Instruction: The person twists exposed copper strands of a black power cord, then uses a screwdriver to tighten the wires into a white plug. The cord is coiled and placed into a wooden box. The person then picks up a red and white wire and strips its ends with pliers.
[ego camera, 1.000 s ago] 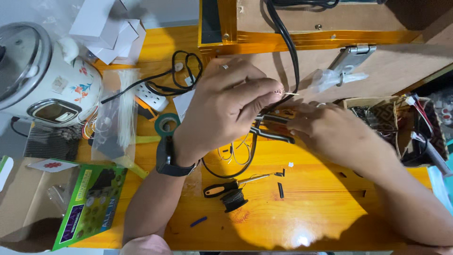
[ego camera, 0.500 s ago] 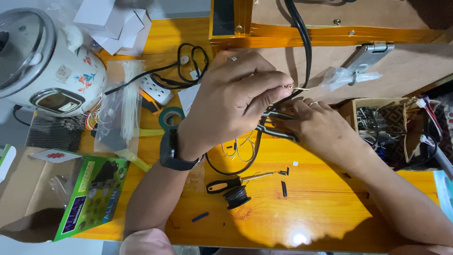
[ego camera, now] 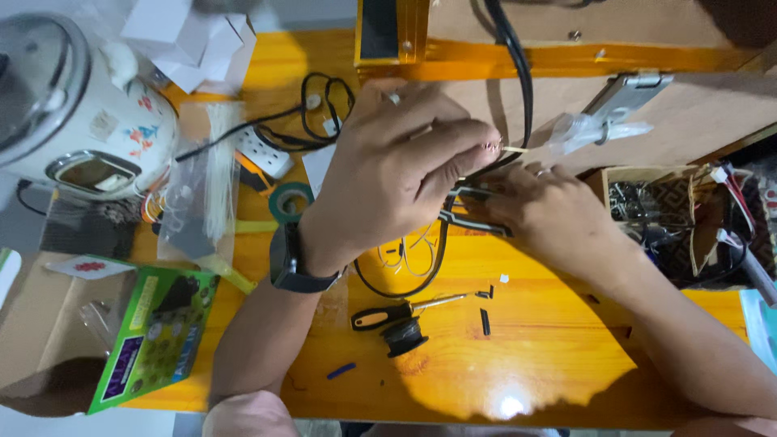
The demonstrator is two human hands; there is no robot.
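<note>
Orange table [ego camera: 566, 364]: 2 hands, 1 screwdriver [ego camera: 405, 310], 1 cooker [ego camera: 77, 105].

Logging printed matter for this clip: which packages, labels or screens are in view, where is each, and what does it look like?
Green card package: lower left, flat rectangle, green with dark pictures.
White boxes: top left, plain folded white card.
Clear plastic bag: left of the left hand, see-through, holding pale strips.
Rice cooker panel: far left, small dark window in a metal frame on a white body.
Open brown box: beside the right hand, holding small parts.

A flat green printed cardboard package [ego camera: 154, 336] is lying at the table's left edge; a clear plastic bag [ego camera: 198, 182] (holding what may be white ties) is sitting above it.
</note>
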